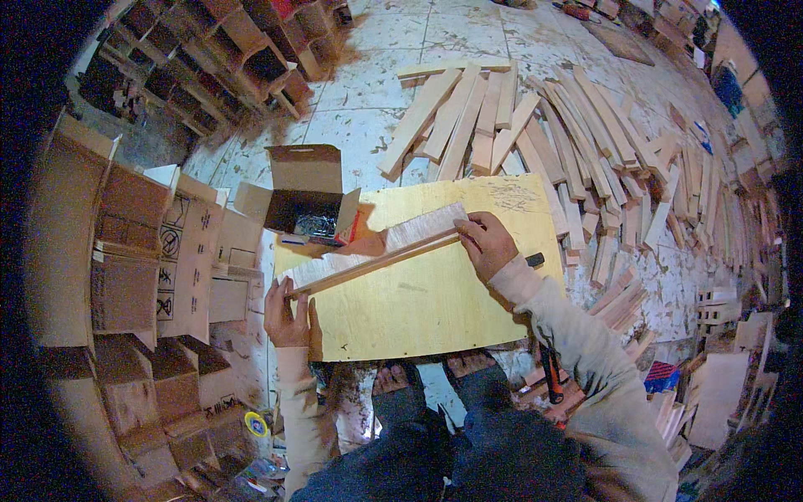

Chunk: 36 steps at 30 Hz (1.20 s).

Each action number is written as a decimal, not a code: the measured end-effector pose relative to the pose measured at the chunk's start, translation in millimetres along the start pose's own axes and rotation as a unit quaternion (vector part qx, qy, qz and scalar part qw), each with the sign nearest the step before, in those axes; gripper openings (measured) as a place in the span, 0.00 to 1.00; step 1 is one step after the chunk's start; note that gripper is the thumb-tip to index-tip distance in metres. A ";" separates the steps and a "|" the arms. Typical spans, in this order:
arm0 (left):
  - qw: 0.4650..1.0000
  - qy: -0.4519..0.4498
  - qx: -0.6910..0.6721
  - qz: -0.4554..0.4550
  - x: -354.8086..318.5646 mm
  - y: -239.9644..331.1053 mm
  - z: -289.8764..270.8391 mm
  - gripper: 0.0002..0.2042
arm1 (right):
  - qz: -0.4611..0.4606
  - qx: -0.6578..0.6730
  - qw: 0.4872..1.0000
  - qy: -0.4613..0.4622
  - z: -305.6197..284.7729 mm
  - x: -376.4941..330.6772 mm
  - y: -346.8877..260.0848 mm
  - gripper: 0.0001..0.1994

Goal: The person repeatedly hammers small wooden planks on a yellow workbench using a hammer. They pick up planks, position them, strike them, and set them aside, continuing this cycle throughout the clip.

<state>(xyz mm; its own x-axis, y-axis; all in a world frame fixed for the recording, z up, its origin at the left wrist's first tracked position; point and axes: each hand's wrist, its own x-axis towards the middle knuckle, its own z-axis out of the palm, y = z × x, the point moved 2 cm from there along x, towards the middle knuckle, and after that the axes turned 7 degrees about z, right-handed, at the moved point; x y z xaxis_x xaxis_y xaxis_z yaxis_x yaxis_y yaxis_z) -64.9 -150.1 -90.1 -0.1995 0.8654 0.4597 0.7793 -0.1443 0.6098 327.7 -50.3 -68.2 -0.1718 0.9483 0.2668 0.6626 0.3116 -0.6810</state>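
Across the yellow plywood sheet (393, 309) lies a long pale wooden piece (425, 227), with a dip in its far edge near the middle. It slants up toward the right, and a narrow strip runs along its near side. My left hand (287, 316) grips the lower left end, with thumb and fingers on either side. At the upper right end, my right hand (488, 246) holds the piece between thumb and fingers. Just beyond it stands an open cardboard box (307, 171) with small shiny things inside, too small to tell.
Many loose wooden slats (468, 117) are heaped on the tiled floor at the far right. Open cardboard boxes (125, 217) crowd the left side. A tool with an orange and black handle (552, 375) lies by my right forearm. A yellow roll (256, 424) sits at the lower left.
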 end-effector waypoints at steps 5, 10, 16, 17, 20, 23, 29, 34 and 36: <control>0.998 0.032 0.045 0.007 1.8 2.0 12.7 0.15 | -0.033 0.006 0.999 0.025 -22.6 -10.0 -1.4 0.12; 0.948 0.024 0.230 0.219 0.7 21.7 0.1 0.12 | 0.146 -0.053 0.967 0.202 -88.9 -61.1 60.7 0.16; 0.980 0.098 0.091 0.148 -5.7 25.8 -21.8 0.10 | 0.470 -0.422 0.762 0.140 -185.0 -191.3 193.9 0.24; 0.977 0.102 0.096 0.158 -6.9 26.2 -22.8 0.10 | 0.493 -0.444 0.741 0.106 -191.1 -216.7 208.5 0.24; 0.989 0.117 0.029 0.081 -5.9 22.4 -21.2 0.09 | 0.581 -0.424 0.691 0.066 -195.1 -269.2 240.0 0.24; 0.991 0.105 -0.055 -0.059 -4.2 18.4 -17.7 0.09 | 0.591 -0.410 0.688 0.093 -194.1 -286.7 249.1 0.23; 0.997 0.007 -0.017 0.078 -5.1 26.3 -12.7 0.20 | 0.581 -0.395 0.698 0.139 -199.9 -295.2 243.0 0.23; 0.965 -0.117 0.151 0.179 -2.8 24.0 -8.3 0.30 | 0.535 -0.372 0.733 0.195 -213.1 -307.4 237.1 0.22; 0.963 -0.131 0.159 0.173 0.2 24.9 -5.2 0.30 | 0.500 -0.347 0.761 0.223 -221.3 -303.8 231.2 0.22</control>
<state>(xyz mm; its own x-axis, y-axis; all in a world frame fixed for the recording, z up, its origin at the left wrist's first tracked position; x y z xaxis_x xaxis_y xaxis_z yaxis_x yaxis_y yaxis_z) -48.6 -156.0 -71.5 0.2285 0.8892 0.3963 0.9234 -0.3270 0.2012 694.4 -279.6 -155.8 0.8344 0.5268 0.1620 0.5508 -0.8072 -0.2121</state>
